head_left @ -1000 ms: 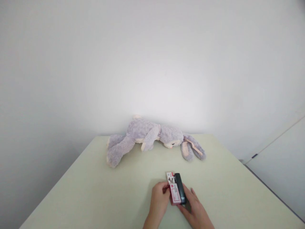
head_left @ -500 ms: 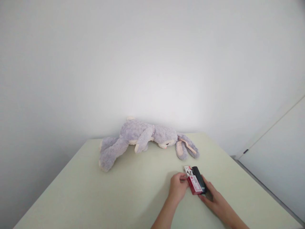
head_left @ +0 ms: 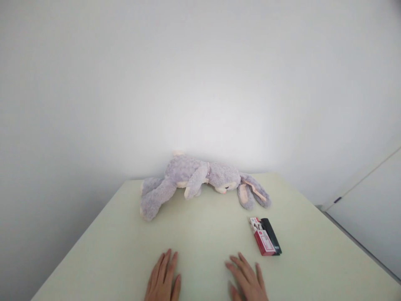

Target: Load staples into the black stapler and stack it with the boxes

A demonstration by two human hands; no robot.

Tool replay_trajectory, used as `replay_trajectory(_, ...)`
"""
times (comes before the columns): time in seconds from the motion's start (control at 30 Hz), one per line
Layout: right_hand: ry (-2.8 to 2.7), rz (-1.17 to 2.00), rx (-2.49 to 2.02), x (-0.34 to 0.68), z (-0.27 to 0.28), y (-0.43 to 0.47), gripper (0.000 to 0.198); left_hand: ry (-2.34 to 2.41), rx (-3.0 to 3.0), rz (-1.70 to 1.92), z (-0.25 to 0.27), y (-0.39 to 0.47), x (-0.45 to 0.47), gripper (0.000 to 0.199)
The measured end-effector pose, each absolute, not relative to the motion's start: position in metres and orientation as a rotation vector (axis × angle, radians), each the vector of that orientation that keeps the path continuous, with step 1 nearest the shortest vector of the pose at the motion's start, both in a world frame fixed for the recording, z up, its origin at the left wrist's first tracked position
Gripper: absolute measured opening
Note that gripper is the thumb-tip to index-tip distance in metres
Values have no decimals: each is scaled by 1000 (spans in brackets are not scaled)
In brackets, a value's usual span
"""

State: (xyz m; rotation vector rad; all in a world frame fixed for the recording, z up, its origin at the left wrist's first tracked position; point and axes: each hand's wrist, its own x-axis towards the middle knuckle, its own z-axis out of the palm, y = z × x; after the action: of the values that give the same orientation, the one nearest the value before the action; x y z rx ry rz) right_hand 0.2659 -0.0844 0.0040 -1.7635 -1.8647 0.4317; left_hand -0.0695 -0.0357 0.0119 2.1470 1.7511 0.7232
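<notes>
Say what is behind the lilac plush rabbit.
A white wall shows behind the lilac plush rabbit, which hides the back edge of the pale green tabletop there.

No readable text, tiny blurred print on the red-and-white rectangular box (head_left: pixel 265 243), likewise on the white-and-red packet (head_left: pixel 255 222).

You face a plain pale wall (head_left: pixel 200 75), brightest at mid-height, dulling to grey toward your left. Before you: a light greenish tabletop (head_left: pixel 200 225), far edge close against the wall. To your right, a white panel (head_left: pixel 376 205), possibly a door; small dark fitting (head_left: pixel 337 200) on its edge, grey strip (head_left: pixel 360 246) along its foot.
</notes>
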Motion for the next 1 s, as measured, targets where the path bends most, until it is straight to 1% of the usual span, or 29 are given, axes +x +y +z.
replay_trajectory(0.07,-1978,362,-1729,236,13,-69,63,1777,2247,560,10,-38,-72,56)
replay_trajectory(0.13,-2024,318,-1721,219,22,-60,68,1771,2295,470,14,-40,-67,60)
replay_trajectory(0.3,-2045,278,-1731,211,29,-55,68,1758,2299,477,22,-40,-61,63)
replay_trajectory(0.53,-2137,182,-1809,213,27,-53,65,1813,2392,343,8,-36,-67,62)
replay_trajectory(0.73,-2207,-19,-1840,213,20,-54,62,1860,2496,293,1,-36,-68,62)
replay_trajectory(0.9,-2085,-237,-1897,203,4,-52,61,1884,2474,273,-4,-32,-69,60)
replay_trajectory(1.0,-2037,-286,-1910,198,-3,-50,59,1912,2434,248,-10,-29,-69,60)
